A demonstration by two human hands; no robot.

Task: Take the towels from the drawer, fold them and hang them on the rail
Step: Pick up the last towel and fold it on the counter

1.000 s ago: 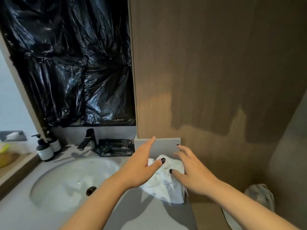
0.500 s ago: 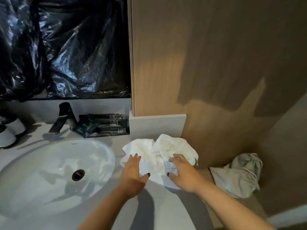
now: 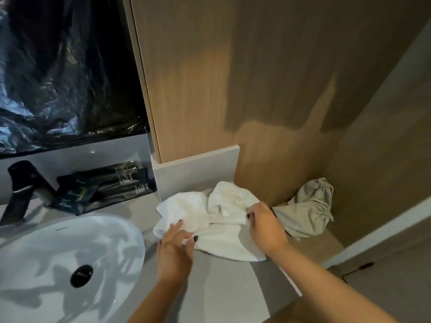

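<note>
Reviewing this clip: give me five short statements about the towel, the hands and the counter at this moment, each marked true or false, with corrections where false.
1. The white towel lies crumpled on the counter. True.
2. The right hand pinches the towel's right side. True.
3. The towel is inside the sink. False: it lies on the counter to the right of the sink.
4. The left hand holds the black faucet. False: it is at the towel's near left edge.
5. A grey cloth lies crumpled right of the towel. True.
</note>
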